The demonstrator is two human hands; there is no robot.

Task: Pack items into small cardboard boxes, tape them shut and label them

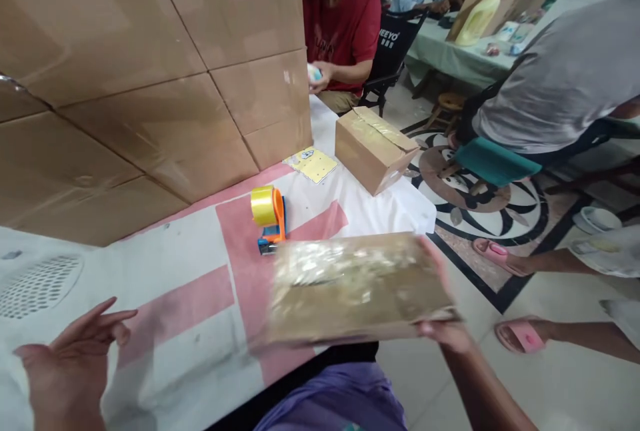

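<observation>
Cardboard box [360, 291] hovers, blurred, above the near side of the bench [185, 344] in the head view, its end grasped by the right grip [445, 331]; the left grip [75, 361] is unclenched. Beyond lie tape dispenser [265, 208], yellow card [314, 164], carton [375, 148]; stacked boxes [150, 98] block the far left.

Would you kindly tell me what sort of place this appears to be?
Seemingly a home-like room used for packing boxes: there are stacked cartons, a tape dispenser on the cloth-covered table, and pink slippers nearby.

Held carton [367, 301]: cardboard — tape [320, 263] on top glossy | tape dispenser [279, 210]: plastic — smooth | table cover [195, 348]: matt cloth
</observation>
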